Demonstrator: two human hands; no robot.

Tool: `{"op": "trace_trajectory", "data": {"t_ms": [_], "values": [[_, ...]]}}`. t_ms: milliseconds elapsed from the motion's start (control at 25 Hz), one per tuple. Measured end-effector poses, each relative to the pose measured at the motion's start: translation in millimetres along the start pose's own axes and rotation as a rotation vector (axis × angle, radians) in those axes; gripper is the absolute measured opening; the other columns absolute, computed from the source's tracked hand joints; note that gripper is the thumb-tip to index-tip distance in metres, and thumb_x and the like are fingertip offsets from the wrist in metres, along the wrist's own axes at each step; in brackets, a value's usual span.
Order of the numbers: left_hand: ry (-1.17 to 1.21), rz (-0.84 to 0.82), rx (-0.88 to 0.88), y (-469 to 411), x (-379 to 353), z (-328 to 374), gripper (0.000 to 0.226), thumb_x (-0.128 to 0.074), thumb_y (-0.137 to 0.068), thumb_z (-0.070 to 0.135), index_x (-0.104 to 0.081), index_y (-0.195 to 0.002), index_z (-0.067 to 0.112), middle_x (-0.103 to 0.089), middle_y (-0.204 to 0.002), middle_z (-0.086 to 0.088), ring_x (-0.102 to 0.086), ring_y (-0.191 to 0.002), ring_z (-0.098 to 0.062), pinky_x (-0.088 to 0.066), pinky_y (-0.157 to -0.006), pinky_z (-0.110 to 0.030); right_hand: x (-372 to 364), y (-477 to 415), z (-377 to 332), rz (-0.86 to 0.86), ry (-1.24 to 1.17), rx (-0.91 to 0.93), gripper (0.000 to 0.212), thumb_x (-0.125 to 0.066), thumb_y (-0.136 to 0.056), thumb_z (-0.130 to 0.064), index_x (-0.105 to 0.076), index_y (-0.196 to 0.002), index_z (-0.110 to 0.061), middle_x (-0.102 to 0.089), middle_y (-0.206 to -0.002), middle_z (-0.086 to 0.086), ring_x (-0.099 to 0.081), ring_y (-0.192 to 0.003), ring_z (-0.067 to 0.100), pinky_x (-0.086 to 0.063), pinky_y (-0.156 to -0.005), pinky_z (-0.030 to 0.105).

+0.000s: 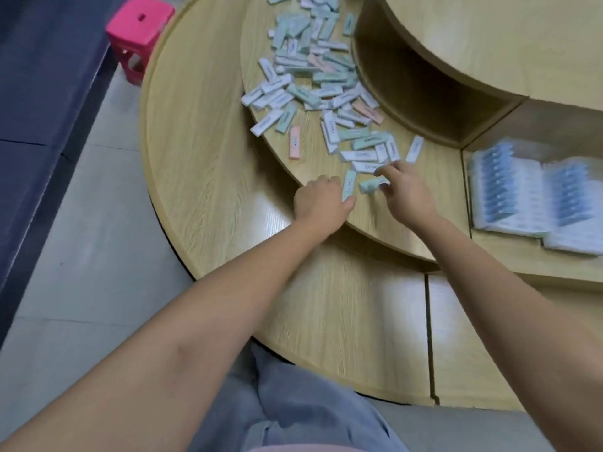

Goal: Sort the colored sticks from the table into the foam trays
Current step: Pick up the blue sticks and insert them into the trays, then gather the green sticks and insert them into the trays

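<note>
Picking step: at the near edge of the stick pile (313, 76) on the counter (202, 125), the left hand (321, 200) curls round a pale green stick (349, 185). The right hand (406, 194) pinches a second stick (372, 185). The next move probably calls for carrying both to the foam trays (528, 190), right of the pile.

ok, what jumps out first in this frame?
A loose heap of pastel sticks sprawls over the raised round tier, top centre. At its near edge the left hand grips a green stick and the right hand pinches a pale stick. Foam trays lined with blue sticks sit far right.
</note>
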State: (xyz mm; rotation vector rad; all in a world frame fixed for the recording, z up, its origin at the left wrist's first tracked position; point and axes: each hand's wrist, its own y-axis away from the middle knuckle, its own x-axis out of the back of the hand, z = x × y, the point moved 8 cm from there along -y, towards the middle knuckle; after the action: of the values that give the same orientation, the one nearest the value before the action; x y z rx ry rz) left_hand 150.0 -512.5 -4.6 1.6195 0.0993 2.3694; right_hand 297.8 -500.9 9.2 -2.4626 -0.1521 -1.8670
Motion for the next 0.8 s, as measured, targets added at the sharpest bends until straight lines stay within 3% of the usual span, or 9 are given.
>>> {"op": "trace_trajectory", "data": {"t_ms": [120,200,360,440,600,720,800], "values": [[-0.099,0.003,0.008,-30,-17,16,0.049,-0.047,-0.09,0.051,-0.05,-0.122,0.013,-0.052,-0.119,-0.01,-0.051,-0.106,-0.027,-0.039,-0.079,-0.036,-20,-14,7,-0.078,0.054,0.038,0.018,-0.051,-0.09,-0.024,-0.06,-0.103,-0.014,-0.052,-0.103,0.001,-0.049,-0.087,0.016,-0.037,-0.07,0.029],[-0.107,0.036,-0.003,-33,-24,21,0.046,-0.051,-0.091,0.046,-0.048,-0.123,0.014,-0.05,-0.121,-0.008,-0.049,-0.107,-0.026,-0.038,-0.082,-0.035,-26,-17,14,-0.033,0.038,0.001,0.022,-0.048,-0.086,-0.033,-0.056,-0.089,-0.014,-0.053,-0.091,0.002,-0.05,-0.079,0.02,-0.039,-0.066,0.038],[0.016,0.057,0.021,-34,-25,9,0.036,-0.052,-0.092,0.038,-0.052,-0.117,0.013,-0.051,-0.117,-0.007,-0.05,-0.105,-0.024,-0.037,-0.078,-0.033,-33,-16,14,-0.078,0.003,-0.056,0.008,-0.053,-0.086,-0.015,-0.056,-0.087,-0.008,-0.054,-0.095,0.012,-0.052,-0.084,0.029,-0.045,-0.068,0.048],[0.038,0.017,-0.008,-31,-25,2,0.033,-0.052,-0.093,0.038,-0.053,-0.113,0.012,-0.053,-0.112,-0.007,-0.053,-0.1,-0.024,-0.036,-0.071,-0.032,-33,-10,12,-0.092,0.003,-0.019,0.008,-0.062,-0.082,-0.007,-0.056,-0.087,-0.005,-0.057,-0.091,0.014,-0.054,-0.081,0.031,-0.046,-0.066,0.044],[0.17,-0.017,-0.165,-24,-12,1,0.021,-0.053,-0.093,0.033,-0.055,-0.102,0.014,-0.06,-0.096,-0.003,-0.057,-0.082,-0.022,-0.038,-0.062,-0.031,-5,15,16,-0.006,-0.141,-0.137,0.012,-0.064,-0.083,-0.011,-0.054,-0.088,-0.01,-0.057,-0.085,0.005,-0.053,-0.075,0.021,-0.039,-0.062,0.03],[0.365,0.028,-0.312,-24,17,30,0.017,-0.063,-0.088,0.026,-0.064,-0.099,0.014,-0.06,-0.09,0.002,-0.056,-0.083,-0.018,-0.037,-0.068,-0.026,36,55,43,0.162,-0.359,-0.248,0.013,-0.064,-0.085,-0.013,-0.053,-0.093,-0.013,-0.052,-0.083,-0.004,-0.047,-0.071,0.011,-0.038,-0.064,0.023],[0.372,0.05,-0.441,-31,41,73,0.02,-0.059,-0.091,0.026,-0.066,-0.104,0.013,-0.059,-0.09,0.003,-0.054,-0.085,-0.015,-0.033,-0.069,-0.02,66,84,76,0.313,-0.533,-0.366,0.018,-0.065,-0.085,-0.011,-0.055,-0.098,-0.018,-0.052,-0.082,-0.01,-0.048,-0.072,0.0,-0.039,-0.067,0.013]]}}
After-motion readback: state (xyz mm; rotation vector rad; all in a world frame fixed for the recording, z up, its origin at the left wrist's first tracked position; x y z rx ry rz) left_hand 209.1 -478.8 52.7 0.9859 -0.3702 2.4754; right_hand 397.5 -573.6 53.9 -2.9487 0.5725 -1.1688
